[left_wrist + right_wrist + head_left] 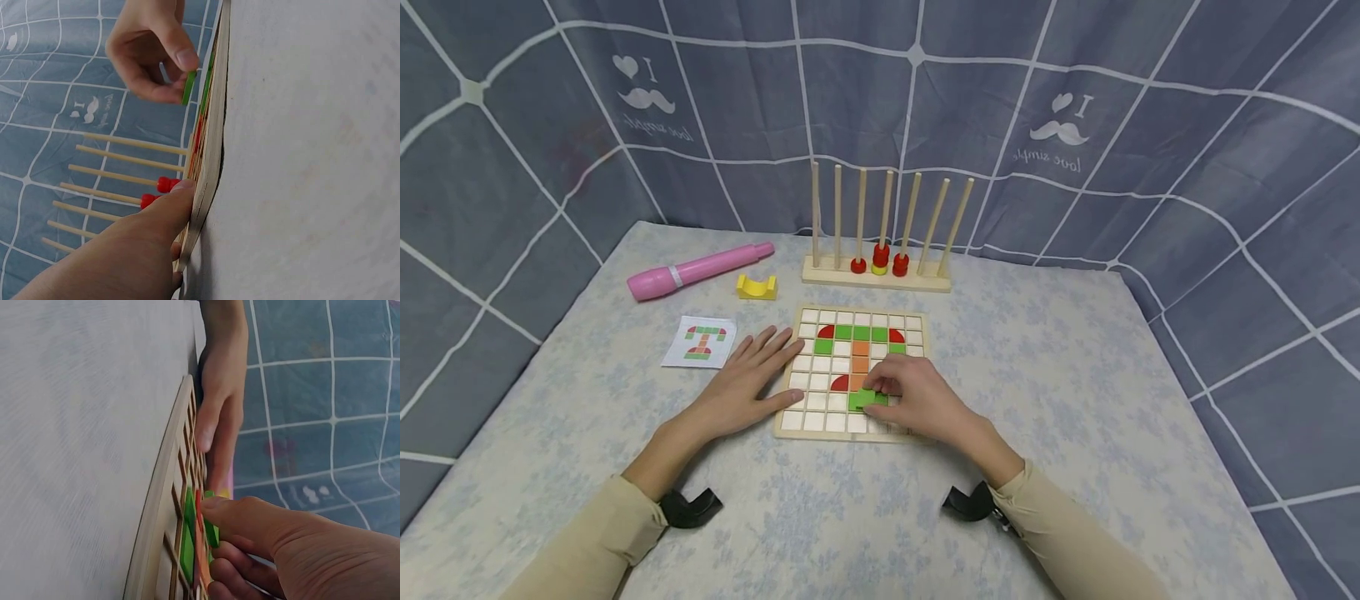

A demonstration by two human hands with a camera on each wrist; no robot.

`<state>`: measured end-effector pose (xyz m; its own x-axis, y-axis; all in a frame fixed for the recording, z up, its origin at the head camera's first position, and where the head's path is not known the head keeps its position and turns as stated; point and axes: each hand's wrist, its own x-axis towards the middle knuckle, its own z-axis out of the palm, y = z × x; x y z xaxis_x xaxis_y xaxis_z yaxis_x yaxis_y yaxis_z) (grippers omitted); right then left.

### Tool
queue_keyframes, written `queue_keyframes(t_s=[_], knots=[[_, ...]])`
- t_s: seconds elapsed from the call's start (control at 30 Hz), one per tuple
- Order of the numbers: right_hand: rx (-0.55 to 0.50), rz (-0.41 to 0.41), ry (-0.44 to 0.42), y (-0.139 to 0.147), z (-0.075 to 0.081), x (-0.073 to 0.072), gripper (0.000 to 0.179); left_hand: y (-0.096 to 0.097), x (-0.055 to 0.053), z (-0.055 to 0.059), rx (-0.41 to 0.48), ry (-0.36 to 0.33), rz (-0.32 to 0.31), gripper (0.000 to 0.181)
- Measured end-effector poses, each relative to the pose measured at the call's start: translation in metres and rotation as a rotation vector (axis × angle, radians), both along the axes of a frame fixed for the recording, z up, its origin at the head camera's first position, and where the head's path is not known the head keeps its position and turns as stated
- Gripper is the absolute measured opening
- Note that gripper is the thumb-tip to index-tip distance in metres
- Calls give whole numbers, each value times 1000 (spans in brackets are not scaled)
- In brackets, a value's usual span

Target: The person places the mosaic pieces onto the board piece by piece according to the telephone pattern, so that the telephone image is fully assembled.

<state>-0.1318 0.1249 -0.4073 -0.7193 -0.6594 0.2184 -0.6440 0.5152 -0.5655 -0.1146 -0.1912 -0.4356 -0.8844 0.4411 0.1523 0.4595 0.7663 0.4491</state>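
Observation:
A wooden grid board (820, 435) lies flat on the table. My left hand (739, 397) rests along its left edge, fingers spread, thumb over the frame. Thumb and fingers of my right hand (928, 402) pinch a green square tile (189, 89), which is tilted just above the lower middle cells. Green tiles (854, 402) lie in the board below it. A red quarter-round tile (840, 383) sits beside an orange column (859, 364). Further up is a row of green tiles (861, 333) with red quarter-rounds at its ends. The right hand covers the lower right cells.
Left of the board lies a pattern card (700, 342). Behind it are a yellow curved block (757, 287) and a pink stick-like object (700, 271). A wooden peg rack (876, 279) with red and yellow beads stands behind the board. A grey-blue curtain (865, 100) surrounds the table.

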Motion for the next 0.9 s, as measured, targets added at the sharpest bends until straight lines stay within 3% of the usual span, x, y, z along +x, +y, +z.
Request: queue_keyframes(t_s=[0.3, 0.63, 0.9], knots=[[5, 33, -20, -28, -4, -1, 22, -1, -1, -1, -15, -24, 5, 79], [-50, 4, -13, -34, -18, 2, 24, 1, -1, -3, -12, -34, -2, 80], [-125, -29, 41, -32, -19, -1, 19, -1, -2, -3, -12, -10, 3, 80]])
